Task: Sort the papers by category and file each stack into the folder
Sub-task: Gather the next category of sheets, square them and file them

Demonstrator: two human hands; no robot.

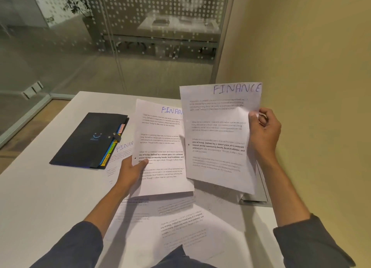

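- The folder (pixel 88 141), dark and closed with a strap, lies on the white table (pixel 40 197); it serves as the landmark here. Coloured tabs stick out of its right edge, and one yellow tab reads "SPORTS".
- A sheet (pixel 120 153) lies flat on the table just right of the folder, its near corner tucked under the folder's edge. Blue handwriting on it begins "FINA"; the rest is covered.
- The left hand (pixel 132 171), right of the folder and nearer the person, grips a sheet by its lower left edge, thumb on the front and fingers behind.
- That left sheet (pixel 160 147) is lifted off the table, tilted up toward the camera, and shows printed paragraphs under a blue heading cut off at "FINAN".
- More papers (pixel 170 223) lie spread on the table, right of the folder and closest to the person, overlapping one another at angles, beneath both raised sheets.
- The right sheet (pixel 218 135), further right of the folder, is held higher and overlaps the left sheet's right edge. Its blue heading reads "FINANCE".
- The right hand (pixel 263 129), farthest from the folder, pinches this sheet at its right edge with curled fingers, the paper creased at the grip.
- A grey tray-like object (pixel 259 195) sits at the table's right edge, under the right sheet, beside the yellow wall (pixel 321 67).
- Beyond the folder stands a dotted glass partition (pixel 140 26).
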